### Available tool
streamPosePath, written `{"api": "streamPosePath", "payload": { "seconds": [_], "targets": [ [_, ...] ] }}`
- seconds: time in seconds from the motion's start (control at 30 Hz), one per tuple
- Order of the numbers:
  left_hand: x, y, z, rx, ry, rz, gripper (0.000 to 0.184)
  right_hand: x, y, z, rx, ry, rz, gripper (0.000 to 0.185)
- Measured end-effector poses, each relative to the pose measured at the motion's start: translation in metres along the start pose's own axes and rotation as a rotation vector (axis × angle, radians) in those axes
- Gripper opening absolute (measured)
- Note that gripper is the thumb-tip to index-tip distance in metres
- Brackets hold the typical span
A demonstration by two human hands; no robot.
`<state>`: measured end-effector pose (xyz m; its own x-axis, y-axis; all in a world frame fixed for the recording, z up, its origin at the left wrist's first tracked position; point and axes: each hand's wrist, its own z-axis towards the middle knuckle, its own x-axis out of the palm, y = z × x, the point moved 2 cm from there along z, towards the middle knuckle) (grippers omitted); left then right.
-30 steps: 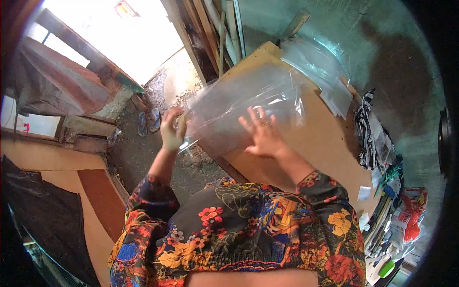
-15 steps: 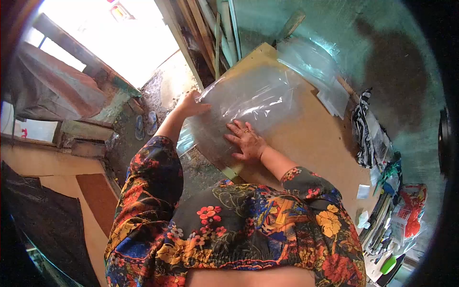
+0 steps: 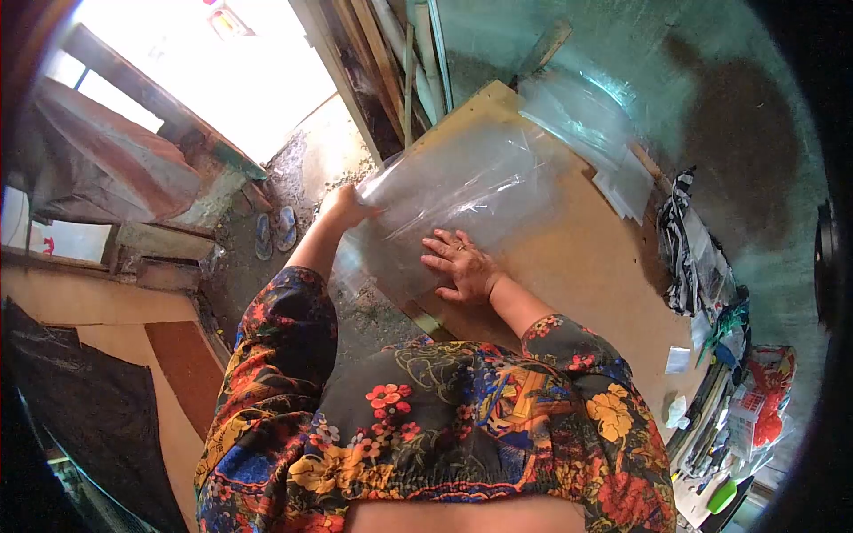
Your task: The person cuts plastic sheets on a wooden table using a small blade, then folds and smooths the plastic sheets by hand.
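Note:
A clear plastic sheet (image 3: 444, 182) lies across the left end of a tan board tabletop (image 3: 586, 275), its left side hanging past the edge. My left hand (image 3: 346, 208) pinches this sheet at its left border, thumb toward the middle. Flat on the plastic's near part rests my right hand (image 3: 466, 268), fingers spread, a ring on one of them. Light glints along creases between and above both hands. Whether the plastic is a single layer or a stack I cannot tell.
More clear plastic (image 3: 577, 115) sits at the table's far corner. A black-and-white striped bag (image 3: 681, 249), a red-and-white package (image 3: 766, 400) and a green item (image 3: 722, 497) line the right side. Wooden poles (image 3: 355, 62) lean near the bright doorway; sandals (image 3: 285, 228) lie on the floor.
My left hand has shifted slightly down and left with the sheet's border, and the creases lie differently. My right hand stays flat in nearly the same place.

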<state>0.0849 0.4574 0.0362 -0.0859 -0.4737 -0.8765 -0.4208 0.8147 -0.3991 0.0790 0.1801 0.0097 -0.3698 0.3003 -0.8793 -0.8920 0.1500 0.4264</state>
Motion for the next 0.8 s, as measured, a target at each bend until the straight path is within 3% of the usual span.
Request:
{"api": "streamPosePath", "payload": {
  "seconds": [0.07,0.13,0.27,0.33,0.4,0.47,0.5,0.53,0.6,0.63,0.8],
  "targets": [
    [0.002,0.003,-0.004,-0.031,0.008,0.02,0.059,0.002,-0.001,-0.001,-0.008,-0.008,-0.007,0.065],
    [0.002,0.005,-0.008,0.017,-0.194,-0.017,0.04,0.002,-0.003,-0.001,-0.017,-0.017,-0.013,0.064],
    [0.006,0.001,-0.012,-0.006,-0.062,-0.155,0.03,0.002,-0.005,-0.002,-0.005,-0.006,-0.011,0.064],
    [0.01,-0.003,-0.016,0.16,-0.23,-0.143,0.024,0.003,-0.006,-0.002,-0.003,-0.002,-0.009,0.064],
    [0.008,-0.017,-0.028,0.358,-0.174,0.27,0.02,0.001,-0.007,-0.004,0.011,-0.029,0.041,0.065],
    [0.013,-0.017,-0.029,0.25,-0.426,0.158,0.02,0.001,-0.007,-0.004,0.011,-0.051,0.052,0.066],
    [0.017,-0.017,-0.031,0.327,-0.452,0.303,0.018,0.0,-0.008,-0.003,0.013,-0.075,0.06,0.068],
    [0.02,-0.015,-0.032,0.327,-0.454,0.303,0.018,0.0,-0.009,-0.003,0.012,-0.076,0.058,0.068],
    [0.019,-0.021,-0.037,0.262,-0.263,0.378,0.02,0.003,-0.012,-0.004,0.011,-0.097,0.054,0.07],
    [0.038,0.006,-0.014,0.032,-0.313,0.002,0.033,0.005,-0.014,-0.003,0.011,-0.098,0.053,0.07],
    [0.017,-0.021,-0.029,0.028,-0.181,0.027,0.058,0.011,-0.022,-0.002,-0.047,-0.126,0.038,0.071]
  ]
}}
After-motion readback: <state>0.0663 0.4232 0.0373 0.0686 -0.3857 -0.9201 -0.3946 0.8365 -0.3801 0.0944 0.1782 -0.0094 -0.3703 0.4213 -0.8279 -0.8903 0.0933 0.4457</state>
